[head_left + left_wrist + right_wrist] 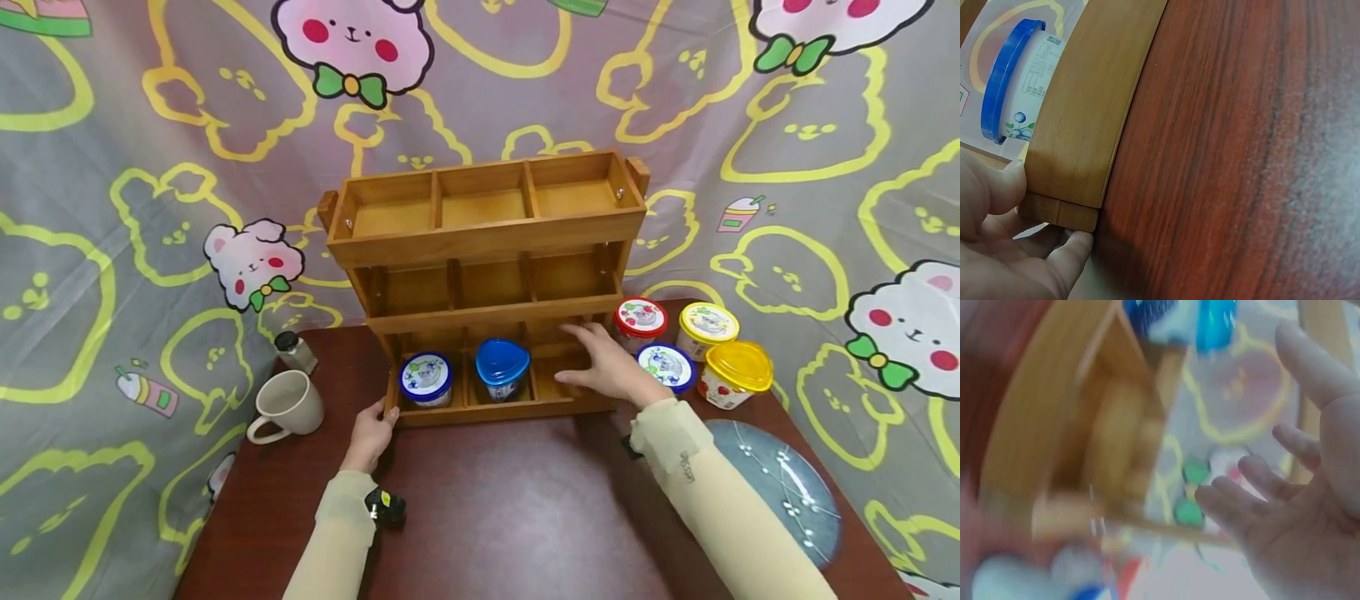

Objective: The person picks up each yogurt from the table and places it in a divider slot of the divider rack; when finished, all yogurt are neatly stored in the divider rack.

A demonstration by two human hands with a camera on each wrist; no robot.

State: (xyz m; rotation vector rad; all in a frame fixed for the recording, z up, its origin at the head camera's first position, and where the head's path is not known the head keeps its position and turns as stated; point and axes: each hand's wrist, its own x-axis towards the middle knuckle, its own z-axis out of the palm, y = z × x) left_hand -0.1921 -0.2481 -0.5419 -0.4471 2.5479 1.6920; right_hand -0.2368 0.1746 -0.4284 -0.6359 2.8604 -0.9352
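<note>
A wooden three-tier shelf (487, 237) with compartments stands at the back of the table. My left hand (371, 435) grips its lower left corner; the left wrist view shows the thumb and a finger around the wooden end (1060, 212). My right hand (606, 362) holds nothing, fingers spread, in front of the bottom right compartment (557, 367). A round tub with a blue lid (426, 375) sits in the bottom left compartment. In the bottom middle one is a tub with a rounded triangular blue lid (502, 364). The right wrist view is blurred.
Right of the shelf stand a red-lidded tub (640, 321), a blue-lidded tub (666, 367) and two yellow-lidded tubs (708, 325). A blue-grey plate (780, 483) lies partly under my right sleeve. At left are a beige mug (288, 406) and a small black-capped jar (296, 352).
</note>
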